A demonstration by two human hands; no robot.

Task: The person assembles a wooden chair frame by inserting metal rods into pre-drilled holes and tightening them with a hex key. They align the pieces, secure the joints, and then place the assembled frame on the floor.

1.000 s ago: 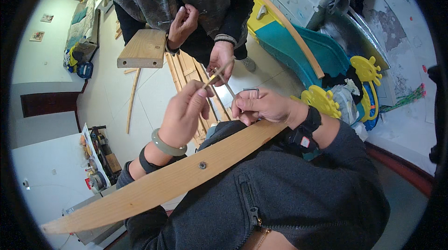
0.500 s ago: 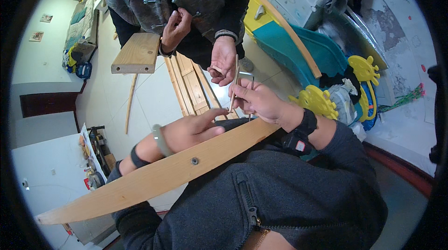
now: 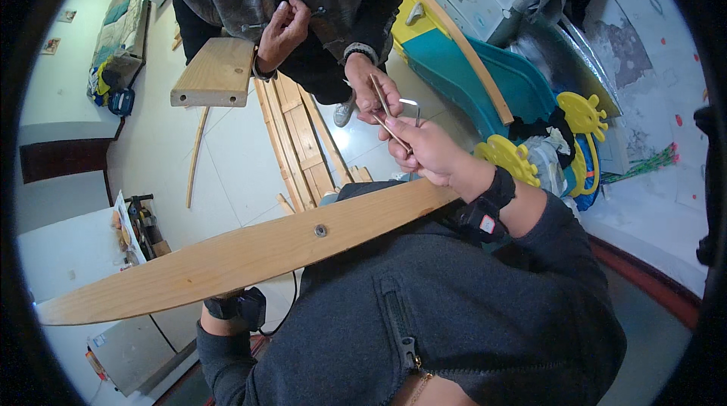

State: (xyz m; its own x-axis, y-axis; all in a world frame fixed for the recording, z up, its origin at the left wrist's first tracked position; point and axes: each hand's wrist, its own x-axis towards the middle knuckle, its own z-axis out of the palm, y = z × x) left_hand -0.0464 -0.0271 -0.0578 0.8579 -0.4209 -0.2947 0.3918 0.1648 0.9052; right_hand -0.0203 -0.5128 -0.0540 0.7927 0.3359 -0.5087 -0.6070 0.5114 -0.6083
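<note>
My right hand (image 3: pixel 428 150) is closed on a thin brass-coloured rod (image 3: pixel 400 142), with an L-shaped hex key (image 3: pixel 417 110) sticking up from its grip. A co-worker's hand (image 3: pixel 373 90) meets my fingertips and pinches a second thin rod (image 3: pixel 379 94). Across my lap lies a long, tapered wooden board (image 3: pixel 204 260) with a round metal fitting (image 3: pixel 320 231) set in its face. The board's right end is beneath my right wrist. My left forearm (image 3: pixel 221 326), with a black wrist strap, reaches under the board, which hides the left hand.
Before the co-worker is a short wooden plank (image 3: pixel 216 73) with two holes in its end. Wooden slats (image 3: pixel 291 141) lie on the tiled floor beyond my lap. At right are a teal slide (image 3: pixel 485 80), a curved wooden rail (image 3: pixel 462 46) and yellow plastic pieces (image 3: pixel 509 160).
My left hand has left the rods and gone down behind the board. My right hand has moved slightly right, and the co-worker's open palm has closed on a rod.
</note>
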